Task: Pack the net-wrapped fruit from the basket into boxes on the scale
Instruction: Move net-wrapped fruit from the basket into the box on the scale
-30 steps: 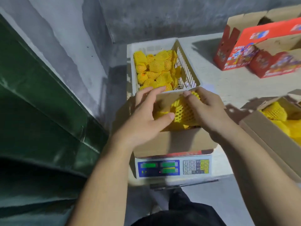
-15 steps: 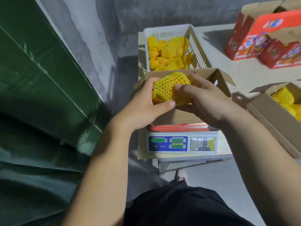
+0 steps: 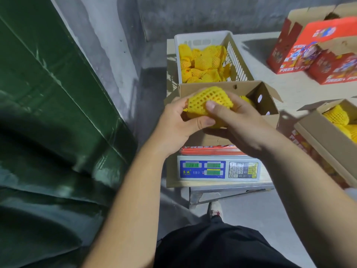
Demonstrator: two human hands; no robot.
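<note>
Down at the near edge of the desk (image 3: 286,89) sits the scale (image 3: 219,169), with a blue front, green number windows too blurry to read, and a keypad with the digits 0 to 9. On top of it stands the open brown box (image 3: 269,111), and a red strip at its bottom shows letters that look like "FRES".

Just above the box, both hands hold one net-wrapped fruit (image 3: 209,102) between them. The left hand (image 3: 177,122) curls around its left side, with the thumb pressed underneath. The right hand (image 3: 237,122) curls around its right side, with the thumb on the front. A second ago the hands were down inside the box; now the fruit is lifted up over the box's near edge. So this fruit is not packed yet, and it looks like it is being fixed or turned before going in. More yellow fruit peeks out inside the box.

Behind the box, the white basket (image 3: 234,53) has plenty of netted fruit. To the right, a second box (image 3: 316,136) is partly filled. Far right, red boxes (image 3: 309,51) say "FRESH".
</note>
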